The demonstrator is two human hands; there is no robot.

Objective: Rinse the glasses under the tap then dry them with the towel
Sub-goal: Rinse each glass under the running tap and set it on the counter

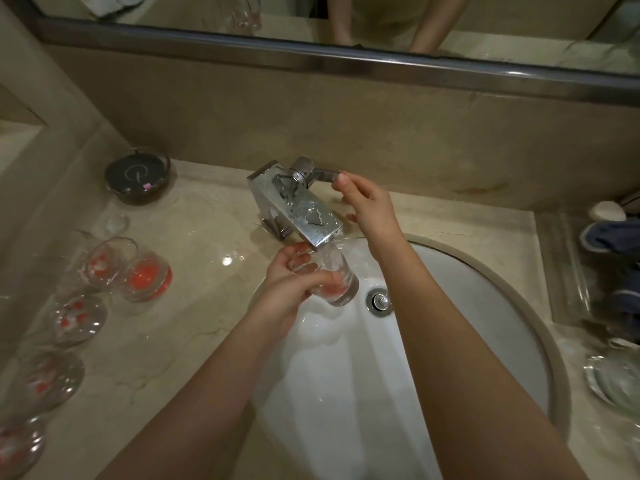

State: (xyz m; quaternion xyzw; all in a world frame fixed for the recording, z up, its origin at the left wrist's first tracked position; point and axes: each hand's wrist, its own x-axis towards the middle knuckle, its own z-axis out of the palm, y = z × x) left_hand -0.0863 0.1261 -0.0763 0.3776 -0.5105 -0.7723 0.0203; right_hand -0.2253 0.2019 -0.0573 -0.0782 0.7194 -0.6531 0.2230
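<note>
Held glass (329,278): clear, with a red-orange patch seen through its thick base.
Tap (298,206): polished chrome, mottled with water marks.
Sink basin (467,306): white, rimmed by a beige band.
Drain plug (380,301): silver.
Countertop (194,341): cream marble, crossed by thin darker veins.
Glasses on the counter (114,268): clear, patterned with red-orange spots; one tumbler (147,278) is marked by a solid orange-red disc at its base.
Round dish (138,176): dark grey, marked with a pale curl and a small pink square.
Mirror frame (311,58): dull silver-grey.
Glass tray (568,271): clear, with dark blue items held in it.
</note>
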